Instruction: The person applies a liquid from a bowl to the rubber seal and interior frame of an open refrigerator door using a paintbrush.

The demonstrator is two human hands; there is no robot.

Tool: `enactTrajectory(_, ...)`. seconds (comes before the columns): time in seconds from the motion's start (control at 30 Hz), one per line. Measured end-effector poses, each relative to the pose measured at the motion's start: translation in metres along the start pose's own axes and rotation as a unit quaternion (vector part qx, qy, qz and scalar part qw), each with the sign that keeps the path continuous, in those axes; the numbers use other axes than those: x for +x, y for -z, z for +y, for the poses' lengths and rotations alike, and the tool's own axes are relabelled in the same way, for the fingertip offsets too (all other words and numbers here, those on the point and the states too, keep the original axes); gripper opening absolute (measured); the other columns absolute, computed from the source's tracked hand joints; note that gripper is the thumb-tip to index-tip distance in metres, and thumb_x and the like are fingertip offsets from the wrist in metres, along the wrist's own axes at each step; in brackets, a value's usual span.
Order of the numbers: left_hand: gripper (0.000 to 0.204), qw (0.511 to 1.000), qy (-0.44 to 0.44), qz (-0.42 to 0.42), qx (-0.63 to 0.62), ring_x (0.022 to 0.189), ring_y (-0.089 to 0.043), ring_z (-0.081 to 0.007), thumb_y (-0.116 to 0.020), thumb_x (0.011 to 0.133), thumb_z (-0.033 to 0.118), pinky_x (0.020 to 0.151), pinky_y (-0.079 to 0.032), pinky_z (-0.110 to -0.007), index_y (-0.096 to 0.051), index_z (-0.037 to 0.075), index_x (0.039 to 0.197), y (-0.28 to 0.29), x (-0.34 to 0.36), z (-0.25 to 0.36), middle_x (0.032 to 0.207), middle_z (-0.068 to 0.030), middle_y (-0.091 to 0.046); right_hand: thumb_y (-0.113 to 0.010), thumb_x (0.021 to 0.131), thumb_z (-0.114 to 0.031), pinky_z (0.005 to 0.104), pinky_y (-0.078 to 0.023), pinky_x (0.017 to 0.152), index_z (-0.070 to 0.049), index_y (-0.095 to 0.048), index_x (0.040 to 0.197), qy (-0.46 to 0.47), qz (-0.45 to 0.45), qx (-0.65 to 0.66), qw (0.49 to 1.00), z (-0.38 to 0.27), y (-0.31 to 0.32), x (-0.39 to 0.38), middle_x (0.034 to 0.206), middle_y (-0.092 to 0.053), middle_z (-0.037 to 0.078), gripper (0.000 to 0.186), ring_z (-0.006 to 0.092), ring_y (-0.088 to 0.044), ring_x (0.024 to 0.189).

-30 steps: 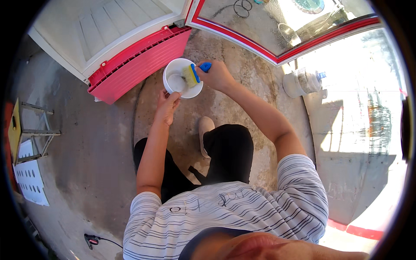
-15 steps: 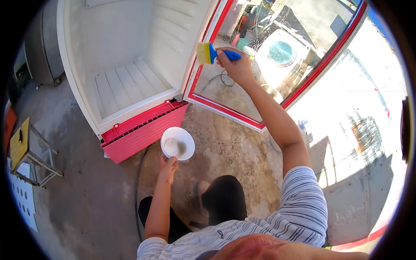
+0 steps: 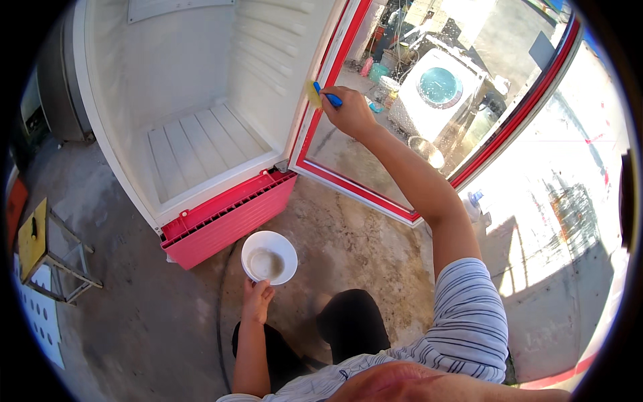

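The right fingers (image 3: pixel 339 94) clamp the brush (image 3: pixel 334 100) behind its bristles (image 3: pixel 313 96); the left fingers (image 3: pixel 261 287) grip the bowl (image 3: pixel 268 260).

Brush (image 3: pixel 317 85) partly hidden, door (image 3: pixel 355 190) cut off

The right hand (image 3: pixel 349 112) covers some of the handle (image 3: pixel 331 100); bristles (image 3: pixel 313 97) blur. Above the hand, the top edge crops the fridge (image 3: pixel 187 67) too. Below it, the forearm (image 3: pixel 415 171) partly hides a jug (image 3: pixel 473 210). The tub (image 3: pixel 269 257) hides some left hand (image 3: pixel 256 301) fingertips.

Open gap, bucket (image 3: pixel 279 243) to door (image 3: pixel 362 192)
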State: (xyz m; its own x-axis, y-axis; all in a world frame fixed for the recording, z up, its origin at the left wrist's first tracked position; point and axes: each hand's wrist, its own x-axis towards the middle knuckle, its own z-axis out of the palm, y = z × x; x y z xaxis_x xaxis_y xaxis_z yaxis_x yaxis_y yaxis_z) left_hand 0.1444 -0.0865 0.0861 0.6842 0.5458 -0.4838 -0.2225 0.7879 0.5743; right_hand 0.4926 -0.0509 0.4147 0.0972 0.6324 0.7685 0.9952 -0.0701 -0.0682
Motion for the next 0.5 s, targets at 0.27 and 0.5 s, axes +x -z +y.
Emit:
enactTrajectory(0.27,0.059,0.998,-0.041,0.002,-0.051,0.117,-0.051,-0.0184,-0.063,0.082,0.013,0.105,-0.033,-0.04,-0.036,0.016,0.134,-0.067,-0.051,0.077,0.127,-0.0041,-0.05,-0.062,0.088,-0.013,0.0314,-0.05,0.06,-0.003,-0.067,0.1,0.108,0.162,-0.088,0.977,-0.024,0.12,0.136,0.079,-0.066,0.015,0.017,0.023,-0.065,0.067)
enactTrajectory(0.5,0.063,0.998,-0.044,-0.002,-0.035,0.122,-0.049,-0.0187,-0.06,0.085,0.02,0.106,-0.032,-0.04,-0.032,0.015,0.141,-0.149,-0.143,0.165,0.134,-0.0026,-0.048,-0.064,0.082,-0.009,0.0393,-0.05,0.063,-0.006,-0.067,0.1,-0.097,-0.157,0.023,0.982,-0.009,0.077,0.048,0.079,-0.064,0.014,0.018,0.0343,-0.063,0.072)
